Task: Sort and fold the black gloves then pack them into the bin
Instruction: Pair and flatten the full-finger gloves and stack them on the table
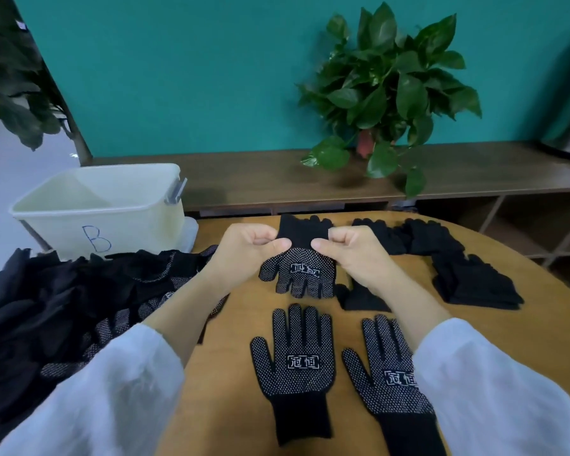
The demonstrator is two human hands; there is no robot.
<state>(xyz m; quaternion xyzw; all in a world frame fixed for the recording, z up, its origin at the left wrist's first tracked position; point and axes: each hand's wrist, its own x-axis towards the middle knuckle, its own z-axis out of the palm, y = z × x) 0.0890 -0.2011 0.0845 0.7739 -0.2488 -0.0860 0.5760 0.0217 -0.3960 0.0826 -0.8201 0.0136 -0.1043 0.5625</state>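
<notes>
Pinching a dotted glove (298, 274), both hands; bin (99, 209) beside.

The gloves (297, 348) are matt black knit cloth, their palms studded with small raised white dots (the cuffs are plain knit). The bin (102, 209) is smooth cream plastic with a faint sheen, and the table (237, 373) looks like smooth wood, orange-brown. The sleeves (112, 390) are soft white cloth.

light: even, soft — focus: slightly soft — edges: wide-angle bowing
</notes>
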